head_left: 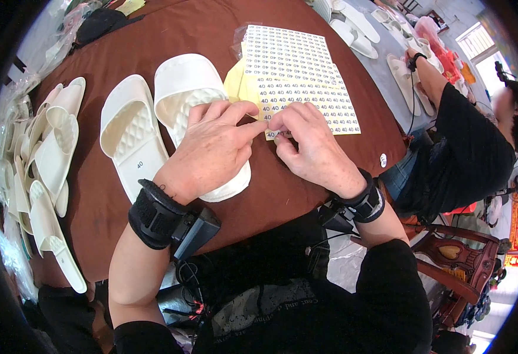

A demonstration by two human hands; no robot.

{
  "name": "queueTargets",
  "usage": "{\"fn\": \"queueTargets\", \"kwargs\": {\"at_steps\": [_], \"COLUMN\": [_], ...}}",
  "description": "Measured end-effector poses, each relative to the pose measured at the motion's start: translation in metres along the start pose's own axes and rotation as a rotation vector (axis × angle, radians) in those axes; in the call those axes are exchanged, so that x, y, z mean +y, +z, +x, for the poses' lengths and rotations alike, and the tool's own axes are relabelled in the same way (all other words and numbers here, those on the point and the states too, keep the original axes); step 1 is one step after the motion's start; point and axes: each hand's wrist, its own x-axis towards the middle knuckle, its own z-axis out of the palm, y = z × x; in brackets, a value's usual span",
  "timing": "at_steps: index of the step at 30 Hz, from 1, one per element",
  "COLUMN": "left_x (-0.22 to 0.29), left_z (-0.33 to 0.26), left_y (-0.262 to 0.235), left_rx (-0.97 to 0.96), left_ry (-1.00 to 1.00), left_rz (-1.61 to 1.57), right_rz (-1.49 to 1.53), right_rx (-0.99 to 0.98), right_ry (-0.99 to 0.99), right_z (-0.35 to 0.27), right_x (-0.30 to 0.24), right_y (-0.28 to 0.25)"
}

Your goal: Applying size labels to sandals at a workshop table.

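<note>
My left hand [214, 144] is bent over a white slide sandal [188, 76], hiding much of its footbed. Its fingertips meet those of my right hand [315, 144] at the lower left corner of a sheet of number stickers [312, 106]. Both hands are closed in a pinch there; anything between the fingers is too small or hidden to make out. The white sheet carries rows of small dark printed labels. Left of my left hand lies a matching slide sandal [126, 106], with a label on its heel area.
More sticker sheets [285, 50] and yellow paper [235, 79] lie beyond on the brown cloth [200, 26]. A pile of white slides [58, 141] sits at the left. On the right, a person in black [465, 141] reaches over a grey table [383, 44] with sandals.
</note>
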Motion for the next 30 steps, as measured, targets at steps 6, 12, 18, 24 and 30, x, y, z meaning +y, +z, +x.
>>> {"fn": "queueTargets", "kwargs": {"at_steps": [6,12,18,24,30], "left_x": [-0.0001,0.0003,0.0000,0.0000,0.0004], "left_z": [-0.0004,0.0003,-0.0005,-0.0007,-0.0010], "left_y": [0.0000,0.0003,-0.0001,0.0003,0.0002], "left_rx": [-0.007,-0.003,-0.004,-0.008,-0.003], "left_ry": [-0.005,0.001,-0.002,-0.004,-0.004], "left_rz": [0.011,0.017,0.020,0.028,0.012], "right_rz": [0.006,0.064,0.032,0.031,0.066], "right_rx": [-0.033,0.051,0.018,0.027,0.004], "right_ry": [0.002,0.054,0.011,0.007,0.051], "right_z": [0.0012,-0.0015,-0.0011,-0.0008,-0.0006], "right_x": [-0.0012,0.0016,0.0020,0.0022,0.0011], "right_y": [-0.0026,0.0017,0.0013,0.0017,-0.0009]}}
